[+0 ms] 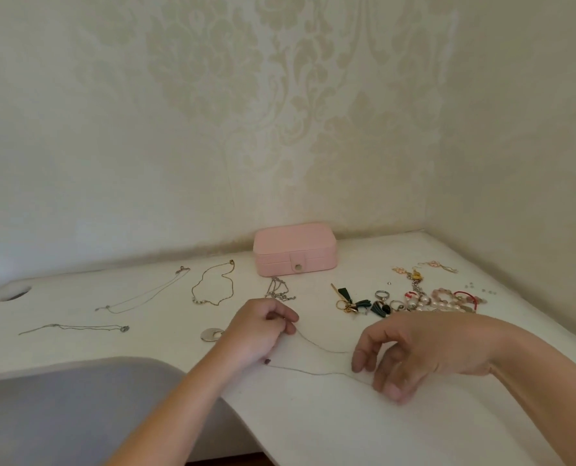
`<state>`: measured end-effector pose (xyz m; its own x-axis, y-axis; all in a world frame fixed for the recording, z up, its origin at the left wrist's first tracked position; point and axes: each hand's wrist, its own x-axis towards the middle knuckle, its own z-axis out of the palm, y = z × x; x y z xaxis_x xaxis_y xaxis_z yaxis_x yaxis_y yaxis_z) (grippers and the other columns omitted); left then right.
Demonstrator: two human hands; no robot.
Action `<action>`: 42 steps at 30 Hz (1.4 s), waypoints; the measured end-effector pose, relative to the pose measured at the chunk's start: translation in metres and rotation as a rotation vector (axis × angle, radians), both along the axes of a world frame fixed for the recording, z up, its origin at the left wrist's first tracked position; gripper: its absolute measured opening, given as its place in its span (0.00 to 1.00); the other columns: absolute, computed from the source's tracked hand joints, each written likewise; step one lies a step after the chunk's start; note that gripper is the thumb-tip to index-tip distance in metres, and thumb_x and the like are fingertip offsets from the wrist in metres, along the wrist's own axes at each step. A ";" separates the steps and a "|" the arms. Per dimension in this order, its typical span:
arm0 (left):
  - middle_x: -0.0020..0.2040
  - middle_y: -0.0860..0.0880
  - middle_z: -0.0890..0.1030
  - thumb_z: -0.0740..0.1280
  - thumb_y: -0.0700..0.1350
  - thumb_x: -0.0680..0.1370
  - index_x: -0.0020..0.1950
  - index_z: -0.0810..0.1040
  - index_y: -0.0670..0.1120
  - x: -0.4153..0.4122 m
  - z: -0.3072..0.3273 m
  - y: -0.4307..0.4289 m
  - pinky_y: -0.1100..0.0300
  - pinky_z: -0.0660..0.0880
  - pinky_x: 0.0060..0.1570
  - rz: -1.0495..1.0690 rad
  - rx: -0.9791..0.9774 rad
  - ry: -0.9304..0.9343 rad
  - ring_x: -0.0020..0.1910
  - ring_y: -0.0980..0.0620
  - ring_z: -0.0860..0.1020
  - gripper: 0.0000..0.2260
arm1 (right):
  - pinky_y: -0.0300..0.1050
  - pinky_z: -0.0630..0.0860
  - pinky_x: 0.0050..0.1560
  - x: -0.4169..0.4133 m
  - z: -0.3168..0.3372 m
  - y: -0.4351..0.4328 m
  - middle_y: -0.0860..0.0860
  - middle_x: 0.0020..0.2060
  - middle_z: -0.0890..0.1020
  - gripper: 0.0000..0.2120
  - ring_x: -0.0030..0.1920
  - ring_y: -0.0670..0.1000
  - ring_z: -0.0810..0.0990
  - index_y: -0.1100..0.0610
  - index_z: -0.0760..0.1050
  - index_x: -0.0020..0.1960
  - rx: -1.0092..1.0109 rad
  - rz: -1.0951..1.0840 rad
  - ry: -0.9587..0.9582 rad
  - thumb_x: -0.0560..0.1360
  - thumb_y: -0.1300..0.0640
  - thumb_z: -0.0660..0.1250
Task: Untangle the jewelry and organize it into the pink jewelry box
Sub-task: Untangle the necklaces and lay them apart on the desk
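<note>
**Current state.** The left hand [263, 331] has its fingers curled and pinches one end of the thin chain [330, 350]. The chain runs in two strands across the near part of the table [313, 425] to the right hand [414, 351]. That hand's bent fingertips rest where both strands end. It cannot be told whether they pinch the chain or only press it. The pink jewelry box [295, 252] stands closed at the far edge, against the wall.

**Hazards.**
- Tension: if the hands draw apart while a knot remains, the knot probably tightens. A chain this fine may kink or break.
- Edge: the near strand lies close to the table's curved near edge. A released end can slide off.
- Sweep: the left wrist lies just beside the round pendant [211, 334], and the right forearm lies near the tangled pile [414, 299]. A broad arm movement may displace either.
- Box: its snap is fastened. Opening it likely requires a free hand, so an unattended chain may re-tangle.
</note>
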<state>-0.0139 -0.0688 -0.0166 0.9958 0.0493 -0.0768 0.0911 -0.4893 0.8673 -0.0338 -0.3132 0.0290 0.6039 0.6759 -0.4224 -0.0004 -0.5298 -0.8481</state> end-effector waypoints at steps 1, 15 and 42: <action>0.36 0.53 0.81 0.58 0.33 0.76 0.42 0.80 0.48 0.001 -0.001 -0.002 0.66 0.65 0.22 0.007 0.088 -0.059 0.25 0.57 0.69 0.14 | 0.40 0.78 0.43 0.002 0.001 -0.003 0.51 0.46 0.78 0.18 0.46 0.50 0.80 0.59 0.78 0.54 0.006 0.007 0.001 0.68 0.73 0.71; 0.62 0.55 0.76 0.57 0.43 0.81 0.63 0.76 0.52 0.008 0.025 -0.047 0.65 0.66 0.58 -0.341 0.639 -0.472 0.62 0.55 0.73 0.14 | 0.30 0.70 0.33 0.027 0.004 -0.037 0.44 0.37 0.81 0.07 0.34 0.43 0.76 0.47 0.80 0.42 -0.265 -0.458 -0.714 0.70 0.58 0.73; 0.68 0.51 0.70 0.70 0.49 0.75 0.68 0.70 0.51 0.116 0.054 -0.059 0.62 0.65 0.54 -0.191 0.614 -0.480 0.56 0.50 0.74 0.22 | 0.40 0.66 0.43 0.070 -0.031 -0.078 0.53 0.63 0.74 0.15 0.47 0.53 0.77 0.54 0.73 0.65 -0.459 -0.967 -0.795 0.80 0.57 0.56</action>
